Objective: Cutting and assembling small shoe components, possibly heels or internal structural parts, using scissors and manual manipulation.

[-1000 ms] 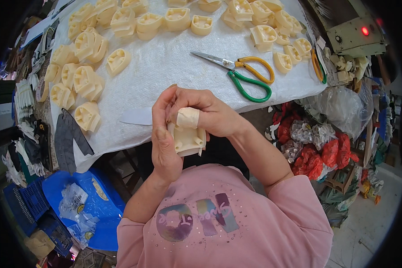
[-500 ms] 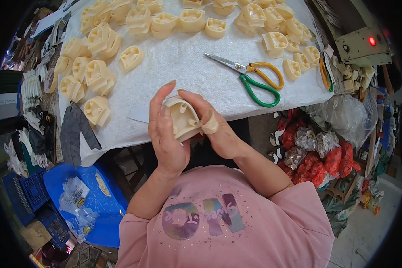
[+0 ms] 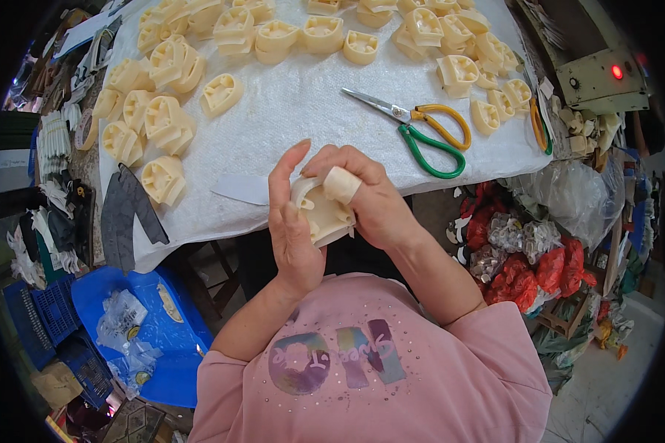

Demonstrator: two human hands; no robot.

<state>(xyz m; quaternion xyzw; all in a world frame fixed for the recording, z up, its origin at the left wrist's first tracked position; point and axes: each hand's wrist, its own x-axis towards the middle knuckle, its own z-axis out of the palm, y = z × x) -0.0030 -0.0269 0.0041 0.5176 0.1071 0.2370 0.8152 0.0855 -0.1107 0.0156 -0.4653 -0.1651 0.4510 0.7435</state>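
Observation:
My left hand (image 3: 295, 240) is closed around the left side of a cream U-shaped hollow moulded piece (image 3: 324, 218), which looks like a shoe heel. Its open face, with small posts inside, is turned up toward me. My right hand (image 3: 380, 203) grips the same piece from the right, fingers curled over its far rim. Tan tape (image 3: 341, 184) wraps the right thumb, which lies over the opening. Just left of my hands, a pale flat strip (image 3: 240, 188) lies on the table edge. Beyond them rest scissors (image 3: 414, 118) with one yellow and one green handle.
A white woven sheet (image 3: 273, 125) covers the table. Many similar cream pieces (image 3: 277, 35) stand stacked along its far and left sides. A dark grey curved sheet (image 3: 129, 221) hangs over the left edge, above a blue bin (image 3: 181, 362). Red plastic bags (image 3: 550, 266) lie low on the right.
The cream piece has turned and shifted slightly right. My right thumb has moved from its right side to over its opening, and more of the pale strip shows.

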